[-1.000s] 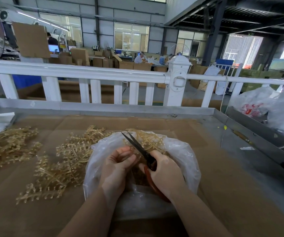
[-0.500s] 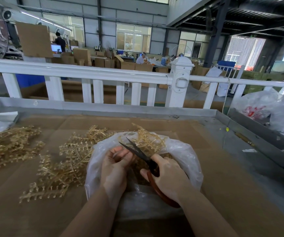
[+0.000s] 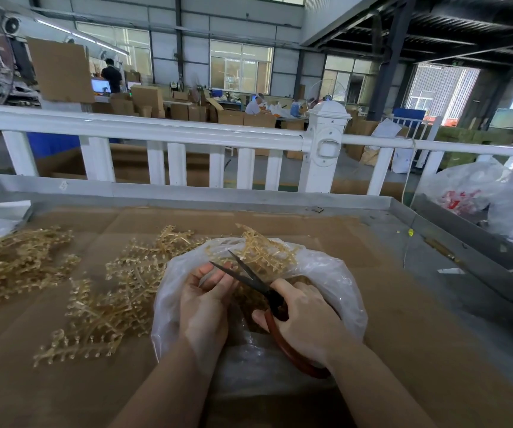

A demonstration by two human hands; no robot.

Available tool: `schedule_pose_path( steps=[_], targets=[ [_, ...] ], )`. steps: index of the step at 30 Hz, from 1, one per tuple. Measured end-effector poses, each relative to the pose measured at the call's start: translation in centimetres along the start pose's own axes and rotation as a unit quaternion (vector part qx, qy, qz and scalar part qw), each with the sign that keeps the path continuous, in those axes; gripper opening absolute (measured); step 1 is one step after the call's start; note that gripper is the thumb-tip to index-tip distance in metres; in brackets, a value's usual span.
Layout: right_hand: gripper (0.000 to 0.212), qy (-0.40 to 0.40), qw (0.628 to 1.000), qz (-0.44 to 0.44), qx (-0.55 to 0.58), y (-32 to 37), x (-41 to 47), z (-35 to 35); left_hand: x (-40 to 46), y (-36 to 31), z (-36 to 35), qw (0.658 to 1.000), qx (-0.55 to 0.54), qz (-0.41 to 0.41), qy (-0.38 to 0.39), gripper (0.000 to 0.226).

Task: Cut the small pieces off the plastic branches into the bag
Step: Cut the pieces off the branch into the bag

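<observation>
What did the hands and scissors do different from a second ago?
The red-handled scissors in the right hand opened wider, blades spread above the clear plastic bag. The left hand kept holding a golden plastic branch over the bag. The branch piles stayed put.

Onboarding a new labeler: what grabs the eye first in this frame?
Dead centre, two hands work over an open clear plastic bag: the right hand grips red-handled scissors with the blades apart, and the left hand holds a golden plastic branch at the bag's mouth. Left of the bag, a heap of golden branches sprawls across the cardboard-covered table. Behind it runs a white railing.
</observation>
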State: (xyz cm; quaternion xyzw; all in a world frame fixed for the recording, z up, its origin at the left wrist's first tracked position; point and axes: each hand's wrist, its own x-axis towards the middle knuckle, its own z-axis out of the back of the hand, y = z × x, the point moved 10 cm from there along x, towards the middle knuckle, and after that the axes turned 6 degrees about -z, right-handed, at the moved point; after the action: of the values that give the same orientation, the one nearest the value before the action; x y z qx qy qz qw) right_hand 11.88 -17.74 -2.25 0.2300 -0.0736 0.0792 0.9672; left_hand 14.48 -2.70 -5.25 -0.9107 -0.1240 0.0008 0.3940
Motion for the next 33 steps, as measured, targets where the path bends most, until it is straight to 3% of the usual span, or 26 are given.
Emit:
schedule_pose_path(
  steps=[9, 17, 25, 33],
  targets=[
    [0.044, -0.010, 1.000, 0.008, 0.006, 0.9, 0.2, 0.2, 0.0, 0.2, -0.1, 0.999, 0.050, 0.003, 0.017, 0.025],
    [0.046, -0.033, 0.999, 0.016, -0.017, 1.0, 0.2, 0.5, -0.1, 0.2, 0.3, 0.997, 0.074, -0.020, 0.002, 0.032],
    [0.044, -0.054, 0.998, 0.029, -0.035, 1.0, -0.2, 0.7, 0.1, 0.6, 0.8, 0.998, 0.058, -0.012, -0.012, 0.040],
    [0.043, -0.075, 0.996, 0.036, -0.033, 1.2, -0.6, 0.8, 0.3, 0.7, 0.8, 0.999, 0.041, -0.006, -0.012, 0.032]
  ],
)
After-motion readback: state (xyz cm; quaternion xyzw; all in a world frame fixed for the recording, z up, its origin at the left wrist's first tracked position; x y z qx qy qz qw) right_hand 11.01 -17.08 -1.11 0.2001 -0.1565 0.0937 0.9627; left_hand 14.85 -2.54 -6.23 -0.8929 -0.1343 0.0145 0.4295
